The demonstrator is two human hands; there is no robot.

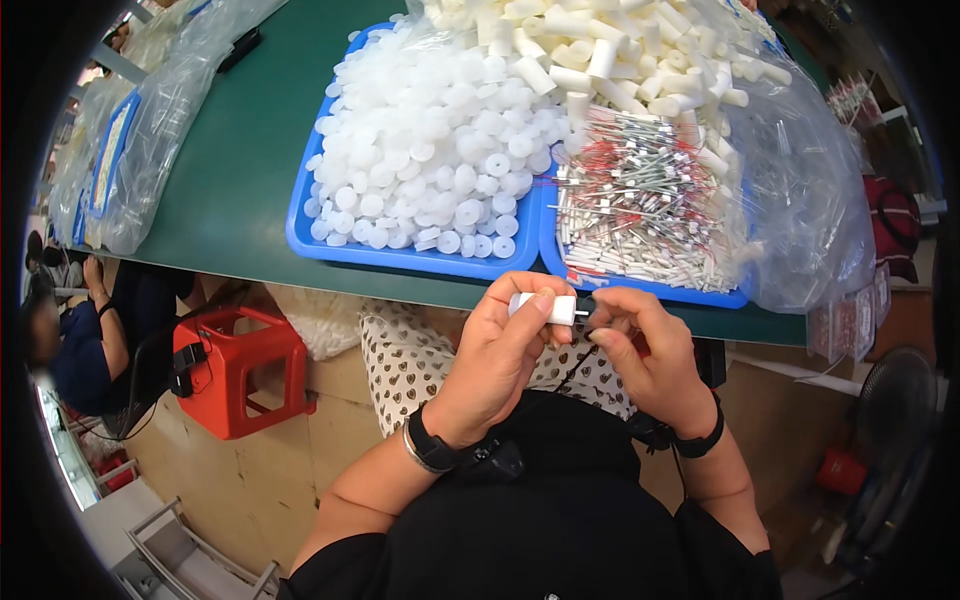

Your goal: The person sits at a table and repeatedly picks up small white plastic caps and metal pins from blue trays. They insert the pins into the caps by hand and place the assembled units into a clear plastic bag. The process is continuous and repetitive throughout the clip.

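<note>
My left hand [485, 350] grips a short white cylinder [548, 308] between thumb and fingers, in front of the table edge. A translucent cap-like piece shows at its left end. From its right end sticks a thin white pin [581, 313]. Close to that pin my right hand [650, 345] has its thumb and fingers drawn together. A small dark, blurred shape lies at those fingertips, and I cannot make out what they hold. Beyond my hands, a blue tray [400, 258] is heaped with translucent white discs [430, 160].
A second blue tray [680, 296] holds thin white parts with red wires [640, 190]. White foam tubes [600, 55] are piled behind it beside a clear plastic bag [810, 180]. A red stool [240, 375] stands on the left. Another person [85, 345] sits beyond it.
</note>
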